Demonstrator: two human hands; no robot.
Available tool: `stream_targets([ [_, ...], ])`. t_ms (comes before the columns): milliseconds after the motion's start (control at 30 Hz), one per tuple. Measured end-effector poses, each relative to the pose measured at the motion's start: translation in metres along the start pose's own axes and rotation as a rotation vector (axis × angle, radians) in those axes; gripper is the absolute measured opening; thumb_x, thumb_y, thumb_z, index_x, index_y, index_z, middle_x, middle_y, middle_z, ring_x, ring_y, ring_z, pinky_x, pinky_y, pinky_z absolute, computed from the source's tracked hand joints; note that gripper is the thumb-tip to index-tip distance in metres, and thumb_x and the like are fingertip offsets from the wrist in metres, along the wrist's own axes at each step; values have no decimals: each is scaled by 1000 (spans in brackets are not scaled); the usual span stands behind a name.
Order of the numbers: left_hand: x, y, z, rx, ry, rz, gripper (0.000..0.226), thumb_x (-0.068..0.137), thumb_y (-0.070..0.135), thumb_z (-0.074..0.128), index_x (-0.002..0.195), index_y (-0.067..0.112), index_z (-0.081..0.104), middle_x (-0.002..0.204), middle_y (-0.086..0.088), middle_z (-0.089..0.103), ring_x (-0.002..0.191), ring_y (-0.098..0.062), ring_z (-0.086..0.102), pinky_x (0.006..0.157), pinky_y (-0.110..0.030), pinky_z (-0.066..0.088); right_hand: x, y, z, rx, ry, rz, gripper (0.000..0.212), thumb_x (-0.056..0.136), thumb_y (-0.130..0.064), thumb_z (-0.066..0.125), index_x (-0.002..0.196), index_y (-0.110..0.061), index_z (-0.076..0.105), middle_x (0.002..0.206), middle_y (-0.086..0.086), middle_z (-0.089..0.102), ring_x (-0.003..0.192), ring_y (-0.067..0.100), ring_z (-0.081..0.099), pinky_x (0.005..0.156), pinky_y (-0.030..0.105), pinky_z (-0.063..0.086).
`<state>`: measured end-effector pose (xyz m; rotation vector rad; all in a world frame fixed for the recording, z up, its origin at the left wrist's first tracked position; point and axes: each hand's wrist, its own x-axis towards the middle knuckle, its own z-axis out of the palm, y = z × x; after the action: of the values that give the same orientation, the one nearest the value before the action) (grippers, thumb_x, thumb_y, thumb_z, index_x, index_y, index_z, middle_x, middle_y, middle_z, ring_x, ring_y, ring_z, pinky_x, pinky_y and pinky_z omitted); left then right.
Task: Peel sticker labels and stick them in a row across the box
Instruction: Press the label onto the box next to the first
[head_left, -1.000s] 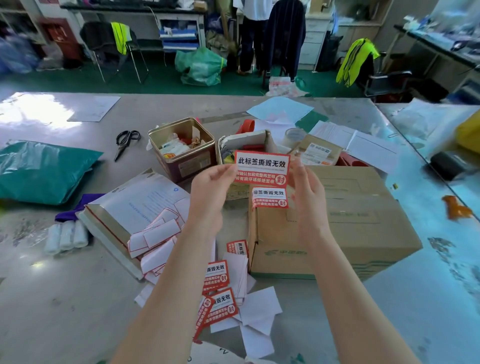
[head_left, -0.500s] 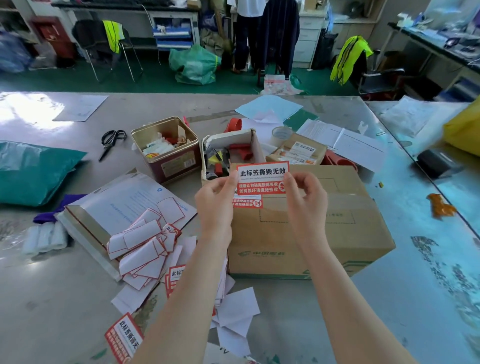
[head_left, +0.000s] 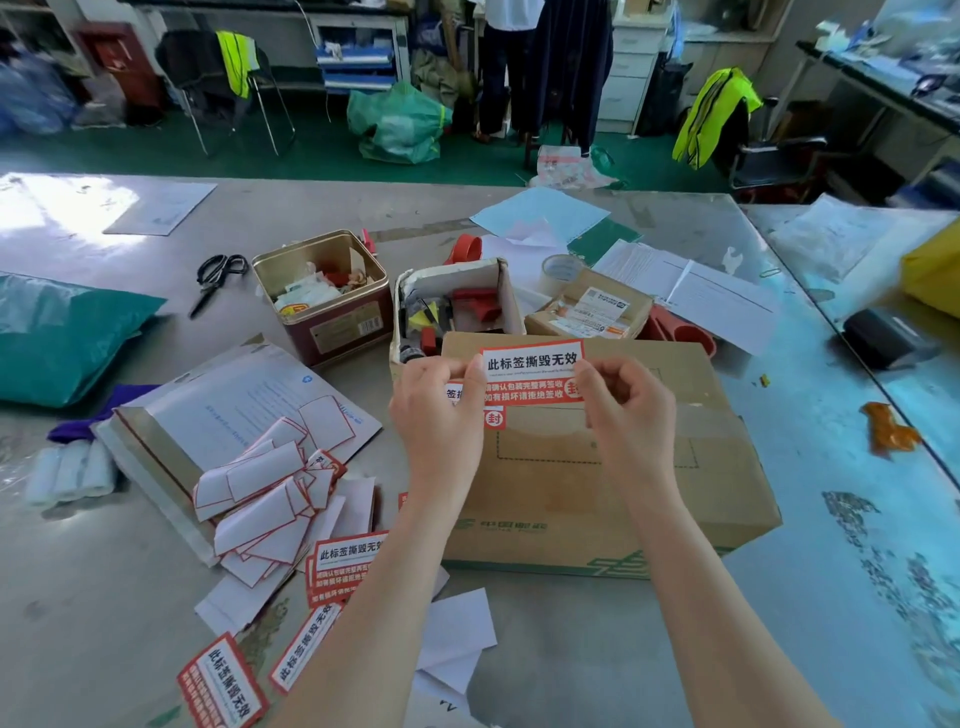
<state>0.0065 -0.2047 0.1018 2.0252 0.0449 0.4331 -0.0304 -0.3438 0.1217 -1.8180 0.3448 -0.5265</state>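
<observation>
A brown cardboard box (head_left: 597, 483) lies flat on the table in front of me. Just above its far top edge I hold a red-and-white sticker label (head_left: 532, 371) stretched between both hands. My left hand (head_left: 441, 415) pinches its left edge and my right hand (head_left: 623, 410) pinches its right edge. A second red label (head_left: 494, 417) peeks out below and behind the held one, partly hidden by my left hand. More unpeeled red labels (head_left: 345, 566) lie on the table at the lower left.
Peeled white backing papers (head_left: 260, 499) pile on a white envelope to the left. Behind the box stand a metal tin (head_left: 332, 332), a small open carton (head_left: 501, 283) and a labelled parcel (head_left: 587, 312). Scissors (head_left: 215, 278) lie further left, a teal bag (head_left: 62, 338) at the far left.
Both hands have brought the label down from mid-air towards the far top edge of the box. The view has shifted, so the box sits more to the centre.
</observation>
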Motion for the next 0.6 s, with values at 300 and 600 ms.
stream_targets([
  [300,-5,-13,13,148,-150,92,20,93,25,53,93,11,66,95,0,64,87,-8,53,83,-42,51,19,21,-5,-171,-25,120,14,89,-25,59,86,-15,68,62,-6,60,54,6,48,55,22,37],
  [600,-8,-14,6,158,-128,83,21,92,9,51,104,7,68,105,-4,69,94,1,51,77,3,35,12,29,-10,-230,-30,136,15,93,-27,56,92,-17,67,63,-9,60,44,0,49,47,7,39],
])
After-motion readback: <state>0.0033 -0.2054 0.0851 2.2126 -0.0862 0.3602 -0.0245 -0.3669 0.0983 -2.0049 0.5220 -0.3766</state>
